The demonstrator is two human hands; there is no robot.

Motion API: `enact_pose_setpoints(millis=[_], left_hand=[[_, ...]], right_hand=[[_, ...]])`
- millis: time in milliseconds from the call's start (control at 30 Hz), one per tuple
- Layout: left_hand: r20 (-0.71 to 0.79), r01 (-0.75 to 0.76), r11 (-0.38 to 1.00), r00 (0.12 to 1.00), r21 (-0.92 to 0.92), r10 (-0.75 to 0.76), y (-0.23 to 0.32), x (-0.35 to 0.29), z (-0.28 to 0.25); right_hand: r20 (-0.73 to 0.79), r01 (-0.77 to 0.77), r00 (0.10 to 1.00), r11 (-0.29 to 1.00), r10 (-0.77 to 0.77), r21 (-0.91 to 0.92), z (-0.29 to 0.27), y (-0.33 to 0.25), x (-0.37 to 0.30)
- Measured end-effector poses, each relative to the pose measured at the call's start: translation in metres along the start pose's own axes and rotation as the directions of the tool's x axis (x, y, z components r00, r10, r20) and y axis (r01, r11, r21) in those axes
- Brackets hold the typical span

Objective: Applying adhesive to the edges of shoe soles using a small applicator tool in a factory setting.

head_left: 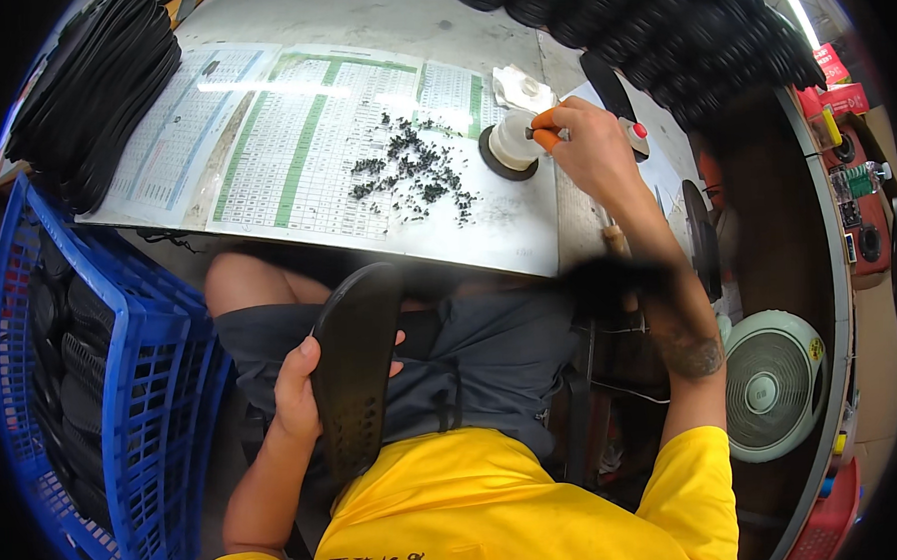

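Observation:
A long black shoe sole (360, 359) stands on end above my lap. My left hand (298, 387) is closed around it, thumb on the near side and fingertips showing past the other edge. Over the table my right hand (598, 151) grips an orange-handled tool (550, 133), whose working end I cannot make out. That tool is at a whitish translucent cup (513, 142) sitting on a black round base (505, 167). Scattered left of the cup are many small black scraps (419, 171) on the table sheet.
Printed charts (273, 158) cover the table. At left, a blue plastic crate (143, 393) holds black soles, with a stack of soles (100, 95) above it. More black soles (658, 31) pile along the back. A pale green fan (773, 386) stands at right.

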State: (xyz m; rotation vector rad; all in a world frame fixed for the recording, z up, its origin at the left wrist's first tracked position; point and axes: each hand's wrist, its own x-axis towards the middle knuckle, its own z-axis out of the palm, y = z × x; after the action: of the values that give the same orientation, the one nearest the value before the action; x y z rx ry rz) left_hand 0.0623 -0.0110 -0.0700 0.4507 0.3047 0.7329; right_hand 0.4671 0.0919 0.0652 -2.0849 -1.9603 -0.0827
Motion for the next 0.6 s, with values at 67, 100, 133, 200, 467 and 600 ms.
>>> enact_pose_setpoints(millis=[67,100,133,200,467,600], left_hand=[[-0.008,-0.003,1.000,1.000,-0.022,0.003,0.000,-0.002,0.000],[-0.014,-0.010,0.999,1.000,-0.044,0.010,0.000,-0.005,0.001],[-0.041,-0.024,0.999,0.999,-0.042,0.022,0.000,-0.006,0.000],[-0.006,0.015,0.992,1.000,-0.123,-0.015,-0.003,-0.001,-0.003],[-0.027,0.047,0.998,0.998,-0.052,-0.049,0.002,0.001,0.007],[-0.039,0.003,1.000,0.999,-0.007,-0.003,0.003,-0.002,0.007]], right_hand=[[-0.003,0.024,1.000,1.000,-0.024,0.005,0.001,-0.003,0.000],[-0.005,-0.010,1.000,0.997,0.010,0.075,-0.003,-0.009,-0.002],[0.002,-0.037,0.999,0.987,0.038,0.154,-0.007,-0.021,-0.002],[0.041,-0.134,0.991,0.920,0.128,0.367,-0.021,-0.036,-0.016],[-0.203,0.267,0.963,0.692,-0.176,0.671,0.044,-0.166,-0.116],[-0.270,0.324,0.945,0.655,-0.186,0.683,0.073,-0.180,-0.121]])
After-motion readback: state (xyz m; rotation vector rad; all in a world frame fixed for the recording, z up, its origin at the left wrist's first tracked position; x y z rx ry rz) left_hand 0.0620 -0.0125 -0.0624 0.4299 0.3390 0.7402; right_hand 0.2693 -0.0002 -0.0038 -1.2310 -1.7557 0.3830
